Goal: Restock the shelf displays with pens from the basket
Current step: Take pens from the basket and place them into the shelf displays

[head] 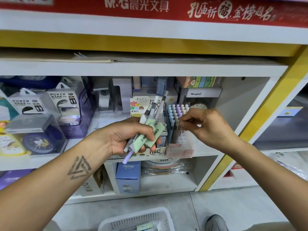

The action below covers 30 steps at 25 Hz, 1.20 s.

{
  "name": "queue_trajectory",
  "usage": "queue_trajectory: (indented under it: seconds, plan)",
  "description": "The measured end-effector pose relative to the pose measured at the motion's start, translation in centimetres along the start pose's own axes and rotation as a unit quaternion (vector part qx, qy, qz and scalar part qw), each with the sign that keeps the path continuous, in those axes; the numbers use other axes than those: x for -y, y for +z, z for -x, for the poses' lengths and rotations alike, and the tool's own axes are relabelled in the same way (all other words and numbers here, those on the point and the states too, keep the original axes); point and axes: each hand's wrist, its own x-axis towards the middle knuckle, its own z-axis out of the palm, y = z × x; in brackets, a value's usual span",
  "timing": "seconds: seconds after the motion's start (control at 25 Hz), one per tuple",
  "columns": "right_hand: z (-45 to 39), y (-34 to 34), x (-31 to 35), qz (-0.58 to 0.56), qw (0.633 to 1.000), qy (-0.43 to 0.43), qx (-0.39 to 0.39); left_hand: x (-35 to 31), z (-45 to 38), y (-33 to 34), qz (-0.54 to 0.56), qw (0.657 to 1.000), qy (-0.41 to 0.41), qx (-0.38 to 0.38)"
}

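Pastel pens (175, 117), blue, lilac and cream, stand upright in tight rows in a clear display stand (180, 144) on the middle shelf (225, 152), caps up; the front slots of the stand look unfilled. In the single head view, the right hand (206, 125) is at the stand's right side, its fingertips (182, 122) pinched narrowly together against the pens there. Whether they hold a pen or only touch a standing one I cannot tell, because the fingers hide it.

The left hand (128, 135) is just left of the stand, its fingers curled round a mixed bundle (148, 129): several slim grey-and-white pens poke up from the fist, a lilac one sticks out below, and pale green block-shaped items lie across them.

Risks, as I judge them: the bundle is loose and uneven, so a relaxed grip could let the lilac pen slide out downward to the floor. The standing pens are packed closely, so a sideways nudge from the right fingers could tip neighbours or shift the light stand. A pen pressed in at an angle may miss its hole.

At the bottom edge, a white plastic basket (160, 214) sits on the floor with a few more items inside, well below both hands.
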Motion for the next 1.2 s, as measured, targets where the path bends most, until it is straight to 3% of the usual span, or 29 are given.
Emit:
queue_trajectory:
  seconds: [0.44, 0.56, 0.68, 0.8, 0.96, 1.04, 1.2]
  plan:
    - [-0.2, 0.8, -0.8, 0.073, 0.996, 0.042, 0.007, 0.2, 0.2, 0.5, -0.005, 1.0, -0.009, 0.021]
    - [-1.4, 0.2, -0.1, -0.138, 0.974, 0.161, -0.075, 0.3, 0.1, 0.8, -0.008, 0.999, -0.027, 0.043]
    - [-2.5, 0.1, 0.9, -0.364, 0.898, 0.227, -0.096, 0.6, -0.2, 1.3, -0.024, 0.997, -0.032, 0.063]
    - [-3.2, 0.5, 1.2, -0.428, 0.867, 0.237, -0.098, 1.0, -0.5, 1.5, -0.048, 0.996, -0.029, 0.068]
    - [-3.5, -1.3, -0.3, -0.44, 0.828, 0.265, -0.227, 0.8, -0.2, 0.9, -0.027, 0.996, -0.052, 0.061]
    - [-3.1, -2.3, -0.9, -0.378, 0.864, 0.226, -0.244, 0.4, 0.0, 0.0, -0.015, 0.998, -0.044, 0.035]
    - [-0.8, -1.2, -0.1, -0.214, 0.967, 0.104, -0.087, -0.3, 0.2, -0.8, -0.003, 1.0, -0.023, -0.001]
